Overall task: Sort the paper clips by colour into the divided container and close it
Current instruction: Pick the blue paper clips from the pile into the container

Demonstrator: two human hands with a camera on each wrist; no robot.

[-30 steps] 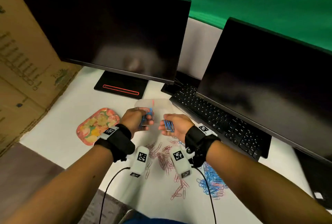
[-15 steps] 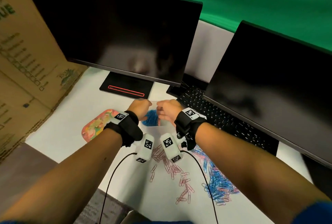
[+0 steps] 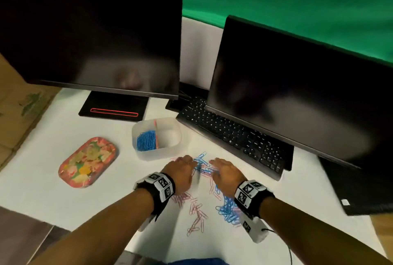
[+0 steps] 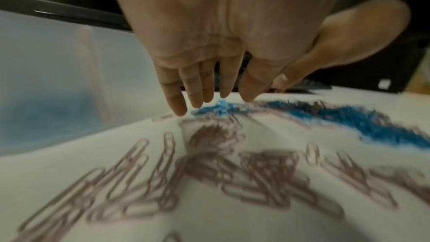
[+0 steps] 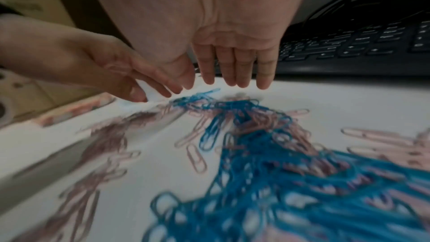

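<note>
Both hands have dropped from the translucent divided container (image 3: 156, 138) to the worktop (image 3: 53, 179), fingers loose above blurred blue and pink paper clips (image 3: 202, 163); left hand (image 3: 180, 174), right hand (image 3: 225, 172), black keyboard (image 3: 231, 135) alongside.

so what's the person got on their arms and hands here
Both forearms are bare, with no sleeves or gloves. Each wrist carries a black strap with white blocks printed with black square tracking markers: one behind the left hand, one behind the right hand. A white marker-tagged camera housing hangs under the right wrist with a thin black cable trailing from it.
</note>
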